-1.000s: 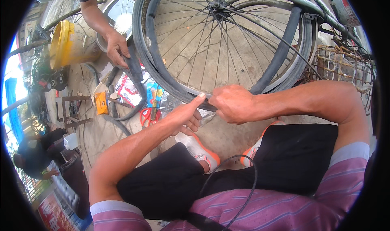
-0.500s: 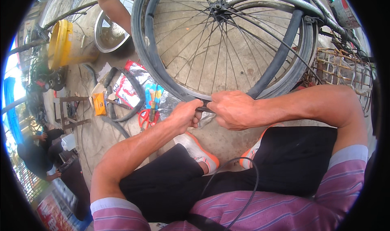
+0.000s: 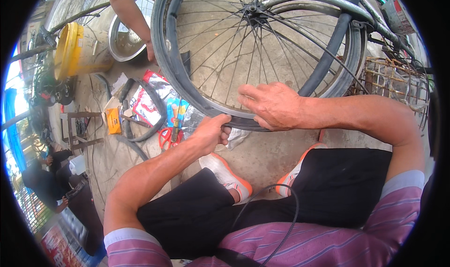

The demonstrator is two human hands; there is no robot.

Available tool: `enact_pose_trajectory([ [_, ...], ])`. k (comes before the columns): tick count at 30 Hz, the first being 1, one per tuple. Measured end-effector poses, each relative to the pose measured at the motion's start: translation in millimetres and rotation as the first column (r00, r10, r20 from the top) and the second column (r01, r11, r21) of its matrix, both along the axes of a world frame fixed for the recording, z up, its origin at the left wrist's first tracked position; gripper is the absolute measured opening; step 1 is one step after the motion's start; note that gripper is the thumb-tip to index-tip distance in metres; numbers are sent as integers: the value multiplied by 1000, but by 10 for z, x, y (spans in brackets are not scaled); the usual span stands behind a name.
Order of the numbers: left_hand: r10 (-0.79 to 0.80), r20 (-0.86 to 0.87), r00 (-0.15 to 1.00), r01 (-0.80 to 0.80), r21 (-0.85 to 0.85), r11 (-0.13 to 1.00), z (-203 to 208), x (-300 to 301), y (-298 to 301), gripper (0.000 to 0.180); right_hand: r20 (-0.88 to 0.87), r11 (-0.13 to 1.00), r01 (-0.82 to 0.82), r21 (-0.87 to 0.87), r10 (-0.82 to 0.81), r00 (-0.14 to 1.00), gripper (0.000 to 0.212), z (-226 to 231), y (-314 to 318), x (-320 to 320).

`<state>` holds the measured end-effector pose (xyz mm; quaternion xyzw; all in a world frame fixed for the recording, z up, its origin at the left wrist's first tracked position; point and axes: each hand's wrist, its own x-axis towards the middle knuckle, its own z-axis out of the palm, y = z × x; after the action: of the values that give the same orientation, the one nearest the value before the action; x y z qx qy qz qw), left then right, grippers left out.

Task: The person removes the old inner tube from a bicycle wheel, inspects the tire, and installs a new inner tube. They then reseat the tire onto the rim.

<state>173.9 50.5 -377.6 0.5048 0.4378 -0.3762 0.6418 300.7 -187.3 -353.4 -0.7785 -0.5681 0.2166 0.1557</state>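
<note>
A bicycle wheel (image 3: 255, 16) fills the upper middle, with a worn dark tyre (image 3: 164, 46) around it. A black inner tube (image 3: 326, 58) crosses the spokes on the right, partly out of the tyre. My left hand (image 3: 214, 132) is closed in a pinch on the tyre at the wheel's near edge. Just to its right, my right hand (image 3: 274, 106) has its fingers stretched over the rim towards the spokes. Its thumb is low, by the dark tyre edge. The palm sides of both hands are hidden.
Red-handled scissors (image 3: 166, 138), an orange box (image 3: 113, 120) and rubber loops (image 3: 161, 112) lie to the left. Beyond are a yellow bucket (image 3: 68, 51) and a metal basin (image 3: 123, 41), beside another person's arm (image 3: 130, 12). A rusty wire basket (image 3: 396, 81) stands at right.
My right hand has let go beside the left and risen slightly, its fingers now stretched out over the rim. My left hand stays in place. The other person's hand has come down behind the tyre.
</note>
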Motion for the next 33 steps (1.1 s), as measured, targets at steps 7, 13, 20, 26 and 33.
enact_pose_trajectory([
  [7, 156, 51, 986, -133, -304, 943, -78, -85, 152, 18, -33, 1000, -9, -21, 8, 999, 54, -1, 99, 11],
  [13, 156, 32, 987, -141, -278, 950, -113, -46, 15, 23, 13, 998, -4, 63, 3, 1000, 26, -64, 33, 44],
  [20, 170, 28, 985, -156, -273, 949, -162, -52, -34, 23, -15, 996, -7, 91, 9, 1000, 42, -109, 1, 66],
  [26, -270, 1, 963, 244, -424, 872, 167, 53, 5, 39, -94, 993, -97, -74, 89, 992, 25, 105, -61, 298],
  [33, -806, 401, 434, 828, 175, 533, 808, 297, -6, 39, 5, 853, -149, -500, 176, 984, 21, 413, -130, 416],
])
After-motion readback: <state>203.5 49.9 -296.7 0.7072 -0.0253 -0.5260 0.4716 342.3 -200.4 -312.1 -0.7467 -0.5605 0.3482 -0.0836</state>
